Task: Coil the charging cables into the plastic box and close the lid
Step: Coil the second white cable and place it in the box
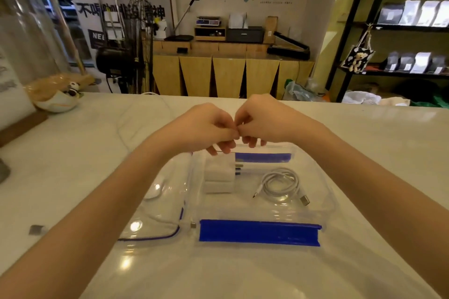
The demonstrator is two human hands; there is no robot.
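A clear plastic box point(315, 204) with blue latches stands on the white table. Inside lie two white charger plugs point(220, 173) at the left and a coiled white cable point(279, 183) at the right. The clear lid point(155, 221) with its blue seal lies flat against the box's left side. My left hand point(206, 126) and my right hand point(264, 121) meet fingertip to fingertip above the box's far edge. Both have curled fingers and pinch something thin between them. My fingers hide most of it; only a thin strand shows under the left fingers.
A small metal plug point(193, 225) lies by the box's front left corner, and a small grey piece point(36, 229) sits on the table at the left. A bowl with a panda toy point(58, 101) stands far left. Beyond the table are a wooden counter and shelves.
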